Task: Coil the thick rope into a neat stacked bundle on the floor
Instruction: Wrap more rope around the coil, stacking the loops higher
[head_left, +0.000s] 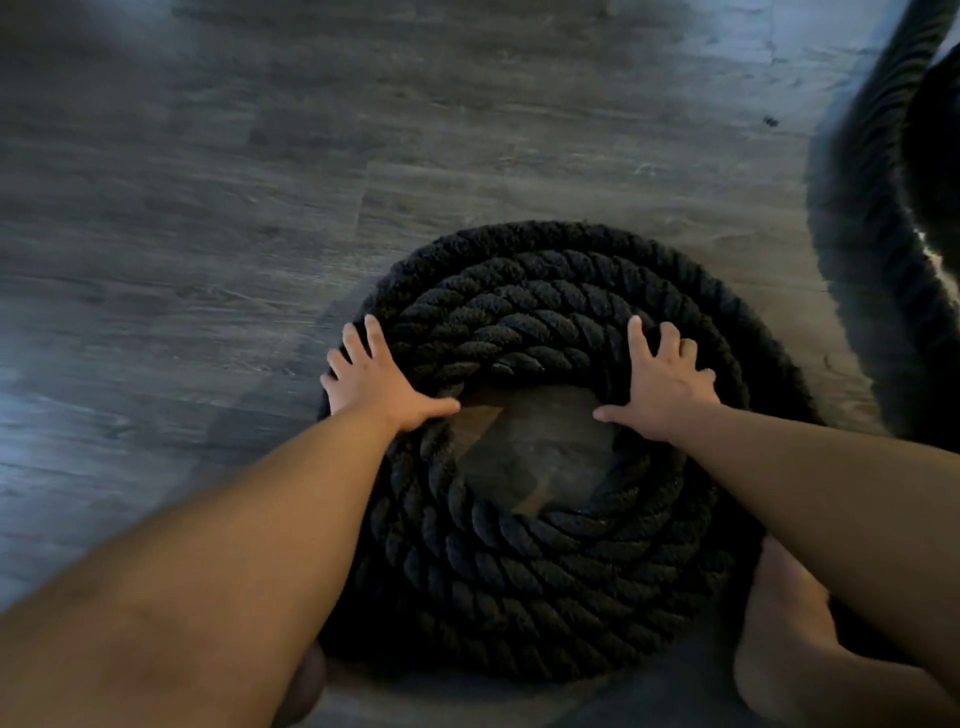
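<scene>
Two hands (387, 387) (667, 387), seemingly one rope (519, 571)

One thick rope (545, 587); one left hand (382, 387); one right hand (667, 392)

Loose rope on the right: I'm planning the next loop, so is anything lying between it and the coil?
Nothing visible does. Only bare floor lies between the loose rope and the coil. The left hand and the right hand both rest spread on the coil's top, clear of that gap.
</scene>
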